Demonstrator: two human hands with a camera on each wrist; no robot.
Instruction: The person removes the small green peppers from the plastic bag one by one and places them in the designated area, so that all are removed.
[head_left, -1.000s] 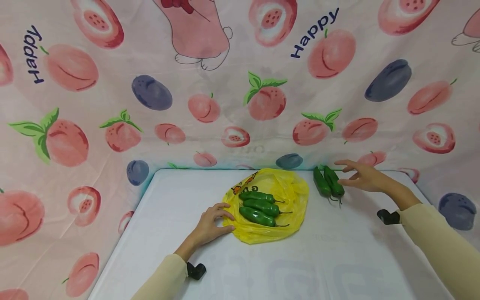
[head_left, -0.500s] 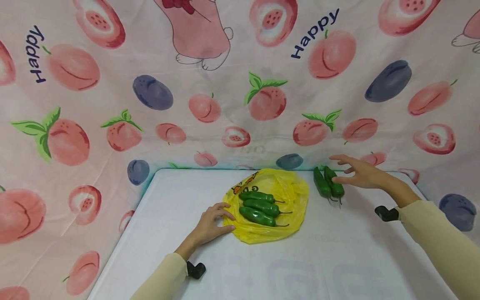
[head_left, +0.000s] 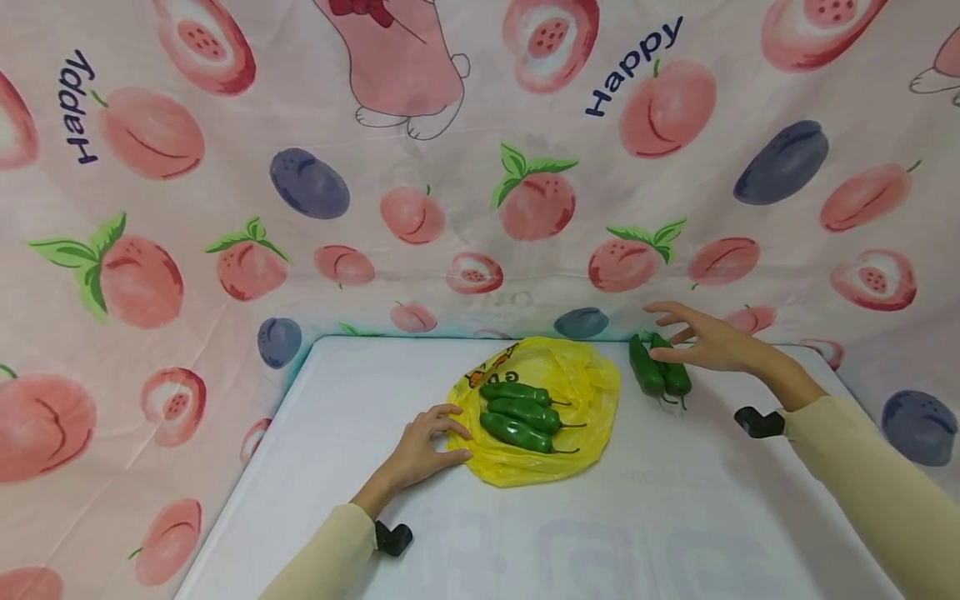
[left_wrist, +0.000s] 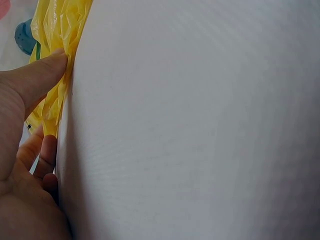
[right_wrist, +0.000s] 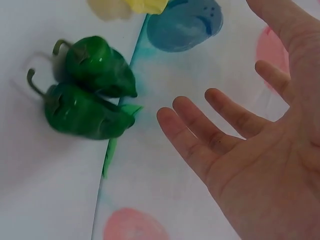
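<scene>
Three green peppers (head_left: 517, 430) lie side by side on a spread yellow plastic bag (head_left: 592, 433). My left hand (head_left: 417, 450) rests at the bag's left edge, thumb and fingers spread apart and touching the plastic. In the left wrist view, the thumb lies against the crinkled bag (left_wrist: 55, 30). Over to the right, two more green peppers (head_left: 647, 368) lie close together near the table's back edge. My right hand (head_left: 712, 340) hovers at their right side with fingers extended, partly covering one in the head view. The right wrist view shows the palm apart from both peppers (right_wrist: 82, 112).
The white table (head_left: 600, 533) meets a pink fruit-print cloth (head_left: 450, 167) hanging along its back and sides. A black wrist-worn device (head_left: 759, 422) sits under the right wrist, and another black device (head_left: 393, 539) under the left.
My right hand has shifted left and slightly up, so its fingers now reach over the right-hand pepper of the pair. The left hand stays at the bag's edge.
</scene>
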